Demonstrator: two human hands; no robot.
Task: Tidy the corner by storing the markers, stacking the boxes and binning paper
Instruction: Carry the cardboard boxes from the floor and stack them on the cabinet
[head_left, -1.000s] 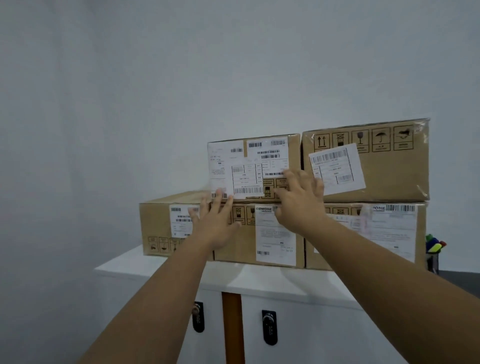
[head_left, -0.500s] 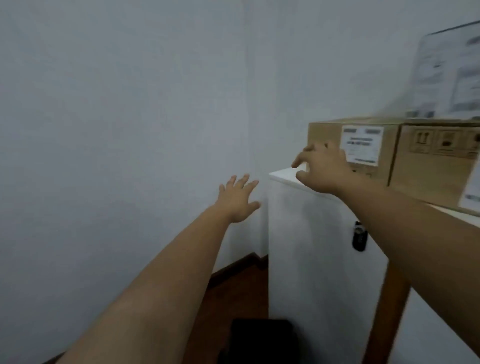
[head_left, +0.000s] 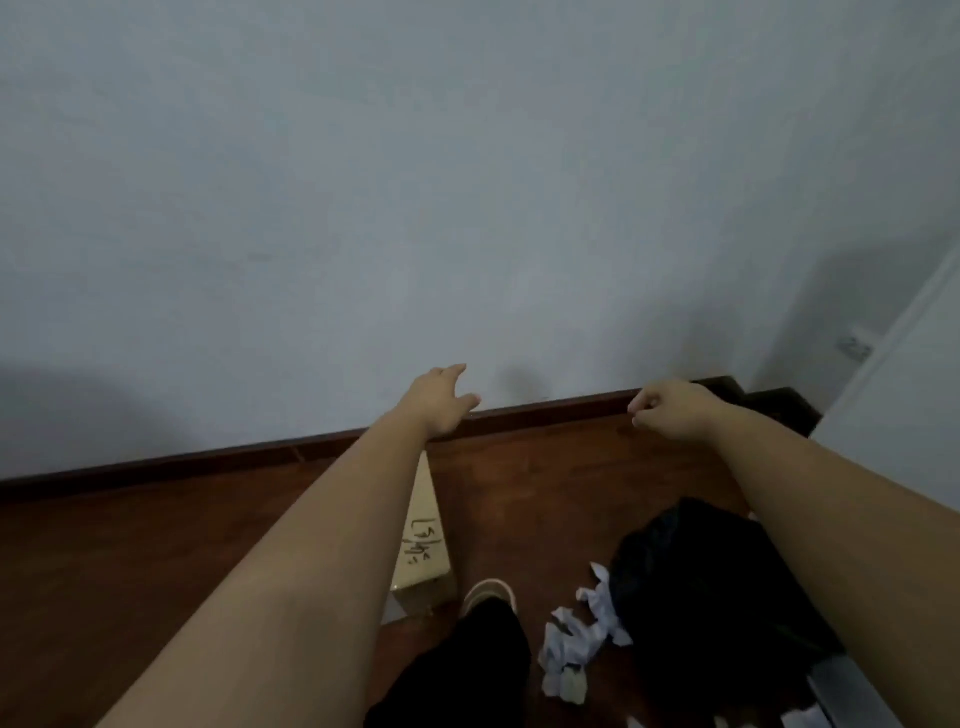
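Below the two outstretched arms lies a dark wooden floor (head_left: 130, 561), meeting a pale wall (head_left: 467, 182) along a dark skirting board (head_left: 182, 462). Left hand (head_left: 441, 402) reaches forward with fingers spread and loose, holding nothing; it hangs in front of the skirting board. Right hand (head_left: 670, 408) sits level with it and well apart — its fingers curl inward toward the palm, and nothing shows between them. Under the left forearm, partly hidden by it, a cardboard box (head_left: 423, 551) rests on the floor with dark handwriting on its top face. Just beside the box's near corner is a foot in a light shoe (head_left: 488, 595), with a black trouser leg (head_left: 457, 670) below it. Between the two arms, nearer the right one, crumpled white paper (head_left: 576, 644) lies on the floor, touching a black heap (head_left: 701, 582) — bag or cloth, too dark to tell. Past the right hand stands a white cabinet side (head_left: 904, 395).
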